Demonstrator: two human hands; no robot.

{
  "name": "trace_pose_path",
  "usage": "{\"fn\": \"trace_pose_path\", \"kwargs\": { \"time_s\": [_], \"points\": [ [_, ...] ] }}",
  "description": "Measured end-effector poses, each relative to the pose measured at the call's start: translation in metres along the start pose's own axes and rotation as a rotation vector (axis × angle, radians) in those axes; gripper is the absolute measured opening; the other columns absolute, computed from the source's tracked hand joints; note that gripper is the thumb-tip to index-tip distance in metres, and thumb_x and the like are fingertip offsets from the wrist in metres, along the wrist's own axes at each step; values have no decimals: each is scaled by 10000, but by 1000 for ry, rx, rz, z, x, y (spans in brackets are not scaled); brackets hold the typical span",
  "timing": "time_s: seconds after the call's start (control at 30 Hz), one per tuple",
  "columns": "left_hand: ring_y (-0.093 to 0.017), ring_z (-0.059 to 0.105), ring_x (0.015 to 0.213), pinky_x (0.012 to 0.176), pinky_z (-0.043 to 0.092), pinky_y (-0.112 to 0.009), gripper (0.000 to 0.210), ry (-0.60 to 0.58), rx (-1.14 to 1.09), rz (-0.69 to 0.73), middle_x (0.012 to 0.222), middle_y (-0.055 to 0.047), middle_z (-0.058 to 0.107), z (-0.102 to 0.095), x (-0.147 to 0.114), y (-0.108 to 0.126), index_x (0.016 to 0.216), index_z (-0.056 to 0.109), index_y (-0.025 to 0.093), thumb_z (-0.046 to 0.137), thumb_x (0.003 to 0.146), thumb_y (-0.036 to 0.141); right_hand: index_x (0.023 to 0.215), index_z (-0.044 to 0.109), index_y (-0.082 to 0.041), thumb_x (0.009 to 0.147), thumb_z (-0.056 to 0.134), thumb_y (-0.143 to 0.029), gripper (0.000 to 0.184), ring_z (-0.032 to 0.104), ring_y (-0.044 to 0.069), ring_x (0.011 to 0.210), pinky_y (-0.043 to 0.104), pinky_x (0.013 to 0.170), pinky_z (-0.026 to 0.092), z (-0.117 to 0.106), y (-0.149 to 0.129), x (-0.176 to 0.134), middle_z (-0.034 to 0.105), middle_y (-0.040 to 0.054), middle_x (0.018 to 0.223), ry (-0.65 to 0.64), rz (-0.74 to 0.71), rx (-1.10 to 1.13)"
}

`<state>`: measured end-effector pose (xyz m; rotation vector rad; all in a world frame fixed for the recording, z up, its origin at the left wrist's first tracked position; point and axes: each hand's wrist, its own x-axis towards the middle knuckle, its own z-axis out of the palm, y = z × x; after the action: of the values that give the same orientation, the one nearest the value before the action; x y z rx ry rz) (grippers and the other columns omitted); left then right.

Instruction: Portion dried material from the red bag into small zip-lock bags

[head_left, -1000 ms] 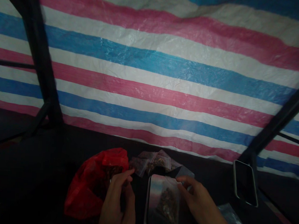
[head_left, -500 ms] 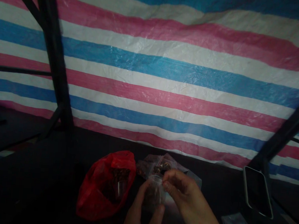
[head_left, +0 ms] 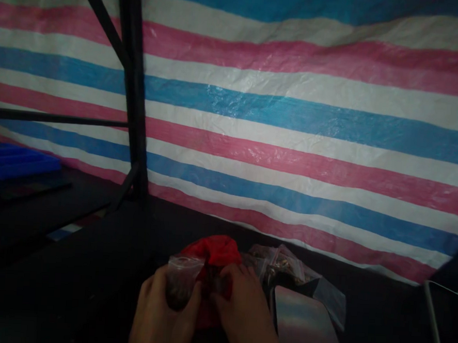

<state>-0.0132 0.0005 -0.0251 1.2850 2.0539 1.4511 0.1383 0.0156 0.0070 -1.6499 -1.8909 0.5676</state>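
**Left hand [head_left: 161, 317] pinches a small clear bag [head_left: 186, 275] at the red bag's edge, where a spill is the likeliest trouble**

The left thumb and fingers press the clear bag from both sides, its zip strip uppermost between them. The right hand [head_left: 244, 309] is just beside it, fingers curled at the red bag [head_left: 224, 249]; whether they pinch anything is too dark to tell. The red bag lies just beyond and between the two hands, partly hidden by them.

If the left thumb and fingers squeeze harder, the thin plastic would probably buckle and its mouth narrow, so anything tipped towards it could miss. Whether that mouth gapes now cannot be made out. The red bag looks soft; a knock from the right knuckles could fold its rim inwards.

To the right of the right hand, near the forearm, sits a flat device with a shiny top [head_left: 305, 321]; a sideways swing of that arm could jog it. Filled clear bags [head_left: 285, 263] lie beyond the right hand, near enough for a sleeve or wrist to drag. The dim light makes misjudging an edge more likely.
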Motion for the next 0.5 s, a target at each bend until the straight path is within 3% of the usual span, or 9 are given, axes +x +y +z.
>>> {"fn": "trace_pose_path", "kwargs": {
  "time_s": [0.2,0.37,0.5],
  "points": [
    [-356,751,1020,887,586,-501,365,-119,-159,61,1080,-106,769,9,12,11,1107,642,242,666,819,464,1211,750,-216,855,485,27,506,639,323,1137,412,1007,463,1,-8,12,747,117,1177,159,-36,-113],
    [-315,739,1082,937,565,-460,302,-190,-206,122,1151,-95,765,19,19,23,1148,671,242,616,871,348,1086,814,-217,891,465,10,460,627,343,1144,440,994,464,-2,-12,16,786,115,1122,103,-51,-169],
    [-277,747,1052,924,557,-414,269,-223,-248,136,1117,-78,769,22,16,22,1133,678,254,493,938,264,1127,817,-236,817,438,76,581,614,344,1163,445,992,463,-4,-4,14,790,97,1154,103,-40,-244]
  ]
}}
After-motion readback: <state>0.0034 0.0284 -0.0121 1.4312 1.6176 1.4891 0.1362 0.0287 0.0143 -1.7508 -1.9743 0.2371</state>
